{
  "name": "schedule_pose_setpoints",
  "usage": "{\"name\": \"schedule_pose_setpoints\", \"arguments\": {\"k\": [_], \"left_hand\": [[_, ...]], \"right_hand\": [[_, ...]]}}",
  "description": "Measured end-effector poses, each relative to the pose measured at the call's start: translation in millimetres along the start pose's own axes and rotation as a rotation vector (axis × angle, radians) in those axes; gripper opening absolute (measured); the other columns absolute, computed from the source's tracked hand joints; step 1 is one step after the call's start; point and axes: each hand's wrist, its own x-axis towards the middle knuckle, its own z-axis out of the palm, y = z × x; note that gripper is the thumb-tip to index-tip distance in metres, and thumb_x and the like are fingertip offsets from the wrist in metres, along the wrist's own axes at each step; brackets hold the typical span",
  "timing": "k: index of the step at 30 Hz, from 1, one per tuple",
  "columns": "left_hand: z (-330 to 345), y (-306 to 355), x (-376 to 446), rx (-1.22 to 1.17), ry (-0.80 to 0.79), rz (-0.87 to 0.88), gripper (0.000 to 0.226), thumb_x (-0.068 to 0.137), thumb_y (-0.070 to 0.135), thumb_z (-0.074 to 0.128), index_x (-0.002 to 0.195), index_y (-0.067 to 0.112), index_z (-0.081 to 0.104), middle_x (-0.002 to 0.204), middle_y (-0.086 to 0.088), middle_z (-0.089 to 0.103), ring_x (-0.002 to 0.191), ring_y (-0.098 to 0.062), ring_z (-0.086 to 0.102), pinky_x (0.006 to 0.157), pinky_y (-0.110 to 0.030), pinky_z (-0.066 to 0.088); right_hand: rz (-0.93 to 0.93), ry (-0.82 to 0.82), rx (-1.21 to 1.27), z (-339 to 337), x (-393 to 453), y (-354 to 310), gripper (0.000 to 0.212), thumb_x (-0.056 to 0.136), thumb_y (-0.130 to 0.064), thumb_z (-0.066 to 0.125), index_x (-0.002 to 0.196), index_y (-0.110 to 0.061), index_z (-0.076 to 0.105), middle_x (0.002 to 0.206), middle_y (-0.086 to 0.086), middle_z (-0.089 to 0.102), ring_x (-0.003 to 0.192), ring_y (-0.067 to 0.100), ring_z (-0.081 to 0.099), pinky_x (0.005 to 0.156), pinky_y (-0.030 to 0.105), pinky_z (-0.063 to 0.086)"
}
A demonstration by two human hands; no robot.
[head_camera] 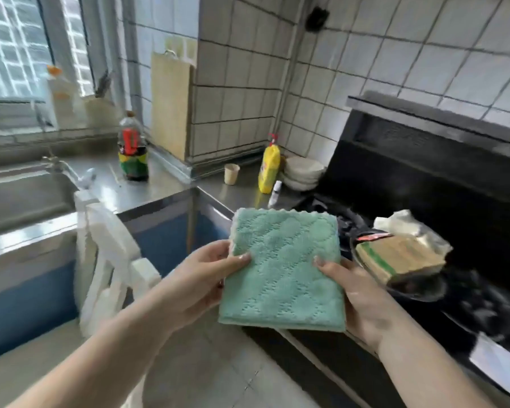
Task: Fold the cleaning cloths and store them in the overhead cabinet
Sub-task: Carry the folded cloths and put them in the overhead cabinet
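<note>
Steel counter: long stainless steel counter (147,187) with a sink at far left, running into the tiled corner
Stove: black gas stove (424,304) on the right, dark pan (409,287) on it with a tan, green-striped packet inside
Chair: white wooden chair back (106,254) standing just left of the arms
Cloth: mint green textured microfibre cloth (283,269), looks already folded to a thick square, held up in the air in front of the counter edge and stove, touching neither
Left hand: left hand (200,278) grips the cloth's left edge, thumb on top, fingers curled underneath
Right hand: right hand (362,295) grips the right edge the same way
Cabinet: not in view, so it's gotta be up above somewhere
Small stuff: yellow bag (269,169), paper cup (231,173), stacked white bowls (302,172) near the corner
Risk: tbh the layers could flop open on the lift if either pinch loosens, or the low corner could drag over that pan
</note>
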Motion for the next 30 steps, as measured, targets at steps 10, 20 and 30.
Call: {"name": "schedule_pose_setpoints", "arguments": {"k": [10,20,30], "left_hand": [[132.7,43.4,139.4,0.081,-0.360,-0.086,0.033,0.083,0.019,0.059,0.113,0.007,0.061,0.109,-0.014,0.070,0.098,-0.028,0.069,0.075,-0.034,0.059],[230.2,121.3,249.6,0.267,-0.621,0.023,0.029,0.088,0.023,0.057,0.112,0.008,0.063,0.109,-0.012,0.071,0.100,-0.027,0.068,0.085,-0.036,0.056],[363.6,190.9,326.1,0.506,-0.496,0.475,0.044,0.088,0.024,0.064,0.128,0.018,0.049,0.125,0.001,0.060,0.102,-0.019,0.065,0.090,-0.037,0.054]], "right_hand": [[-0.157,0.156,0.345,-99.4,-33.4,-74.2,0.080,0.034,-0.022,0.096,0.109,-0.010,0.070,0.115,0.018,0.067,0.101,0.037,0.067,0.075,0.050,0.058],[-0.441,0.405,0.412,-132.9,-17.2,-177.5,0.042,0.070,-0.024,0.063,0.109,-0.008,0.064,0.098,0.019,0.073,0.078,0.036,0.072,0.056,0.042,0.059],[-0.691,0.446,0.413,-206.9,-31.7,-280.6,0.035,0.079,-0.023,0.061,0.108,-0.005,0.064,0.092,0.019,0.074,0.069,0.032,0.072,0.045,0.034,0.056]]}}
